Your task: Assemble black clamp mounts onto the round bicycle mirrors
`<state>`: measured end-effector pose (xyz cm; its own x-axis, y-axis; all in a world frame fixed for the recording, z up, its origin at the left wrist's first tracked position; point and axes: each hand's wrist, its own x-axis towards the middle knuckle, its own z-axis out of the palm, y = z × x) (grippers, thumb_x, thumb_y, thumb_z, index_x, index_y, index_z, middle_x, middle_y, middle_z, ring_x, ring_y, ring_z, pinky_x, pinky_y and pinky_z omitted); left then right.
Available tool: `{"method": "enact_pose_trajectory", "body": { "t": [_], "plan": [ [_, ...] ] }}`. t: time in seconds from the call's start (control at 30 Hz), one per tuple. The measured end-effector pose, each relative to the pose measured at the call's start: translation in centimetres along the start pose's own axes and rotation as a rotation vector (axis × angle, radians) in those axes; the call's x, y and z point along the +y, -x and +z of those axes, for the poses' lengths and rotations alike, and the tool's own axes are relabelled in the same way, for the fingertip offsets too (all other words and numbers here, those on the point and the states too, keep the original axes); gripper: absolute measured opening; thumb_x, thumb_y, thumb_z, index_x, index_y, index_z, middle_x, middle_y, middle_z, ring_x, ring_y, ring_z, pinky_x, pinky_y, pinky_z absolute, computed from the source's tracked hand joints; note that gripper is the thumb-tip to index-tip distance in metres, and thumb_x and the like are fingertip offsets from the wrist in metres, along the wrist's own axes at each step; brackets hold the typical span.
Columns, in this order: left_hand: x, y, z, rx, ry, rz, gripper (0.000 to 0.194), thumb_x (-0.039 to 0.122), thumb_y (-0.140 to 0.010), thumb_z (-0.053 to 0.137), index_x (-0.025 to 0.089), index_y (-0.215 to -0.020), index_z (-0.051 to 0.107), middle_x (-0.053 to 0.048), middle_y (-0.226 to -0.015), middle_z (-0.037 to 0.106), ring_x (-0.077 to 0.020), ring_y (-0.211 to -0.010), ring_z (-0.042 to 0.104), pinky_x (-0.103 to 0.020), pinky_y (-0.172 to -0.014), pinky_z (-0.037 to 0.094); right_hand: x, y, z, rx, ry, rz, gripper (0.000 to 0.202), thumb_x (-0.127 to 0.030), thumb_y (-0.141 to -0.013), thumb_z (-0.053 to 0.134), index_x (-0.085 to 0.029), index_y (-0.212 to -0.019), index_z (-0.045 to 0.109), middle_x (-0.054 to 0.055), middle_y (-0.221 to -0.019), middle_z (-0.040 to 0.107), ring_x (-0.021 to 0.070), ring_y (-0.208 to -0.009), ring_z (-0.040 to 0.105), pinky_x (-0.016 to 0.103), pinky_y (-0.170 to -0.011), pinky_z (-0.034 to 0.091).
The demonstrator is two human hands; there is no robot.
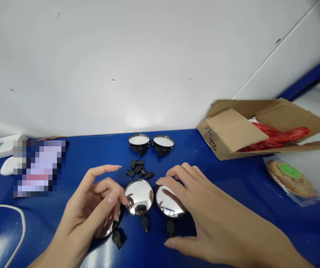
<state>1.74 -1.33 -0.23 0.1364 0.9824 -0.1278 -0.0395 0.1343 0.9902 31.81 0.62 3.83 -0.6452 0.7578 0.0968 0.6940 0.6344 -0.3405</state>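
Observation:
Three round mirrors with black stems lie in a row on the blue table. My left hand (93, 212) is over the left mirror (102, 230) and partly hides it; its fingers are apart, with fingertips near the edge of the middle mirror (139, 197). My right hand (196, 204) reaches over the right mirror (168, 203), fingers at its upper edge and thumb apart near its black stem (170, 227). Several small black parts (139, 169) lie behind the middle mirror. Farther back, two more round mirrors (139, 140) (163, 142) stand side by side near the wall.
An open cardboard box (218, 143) with a red plastic bag (282, 134) is at the back right, a wrapped round item (293, 178) before it. At left are a blurred-out screen (39, 167), a white mouse (7, 166) and a white cable (23, 223).

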Motion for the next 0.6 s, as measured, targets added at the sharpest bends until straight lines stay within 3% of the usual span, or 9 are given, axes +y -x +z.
{"method": "enact_pose_trajectory", "body": {
  "t": [0.17, 0.33, 0.6],
  "plan": [
    [0.2, 0.7, 0.1, -0.024, -0.088, -0.004, 0.050, 0.056, -0.111, 0.074, 0.035, -0.153, 0.057, -0.005, -0.095, 0.080, -0.0192, -0.070, 0.067, -0.025, -0.058, 0.052, 0.1, -0.1, 0.4, -0.008, 0.025, -0.001, 0.089, -0.062, -0.068, 0.111, -0.023, -0.137, 0.072, 0.016, -0.121, 0.073, 0.0446, -0.109, 0.069, 0.067, -0.093, 0.063],
    [1.3, 1.1, 1.4, 0.048, -0.066, -0.067, 0.052, 0.061, -0.107, 0.077, 0.036, -0.150, 0.063, -0.003, -0.091, 0.079, -0.0182, -0.072, 0.062, -0.026, -0.062, 0.048, 0.0, -0.1, 0.1, -0.020, 0.017, 0.014, 0.091, -0.060, -0.072, 0.111, -0.024, -0.144, 0.069, 0.014, -0.121, 0.075, 0.0417, -0.107, 0.073, 0.064, -0.095, 0.063],
    [1.3, 1.3, 1.5, -0.009, -0.107, -0.061, 0.046, 0.060, -0.112, 0.072, 0.039, -0.152, 0.062, 0.000, -0.092, 0.077, -0.0160, -0.073, 0.058, -0.026, -0.059, 0.039, 0.1, 0.0, -0.1, -0.096, -0.019, 0.035, 0.080, -0.055, -0.080, 0.107, -0.024, -0.144, 0.070, 0.018, -0.134, 0.073, 0.0427, -0.115, 0.071, 0.063, -0.097, 0.063]
  ]
}}
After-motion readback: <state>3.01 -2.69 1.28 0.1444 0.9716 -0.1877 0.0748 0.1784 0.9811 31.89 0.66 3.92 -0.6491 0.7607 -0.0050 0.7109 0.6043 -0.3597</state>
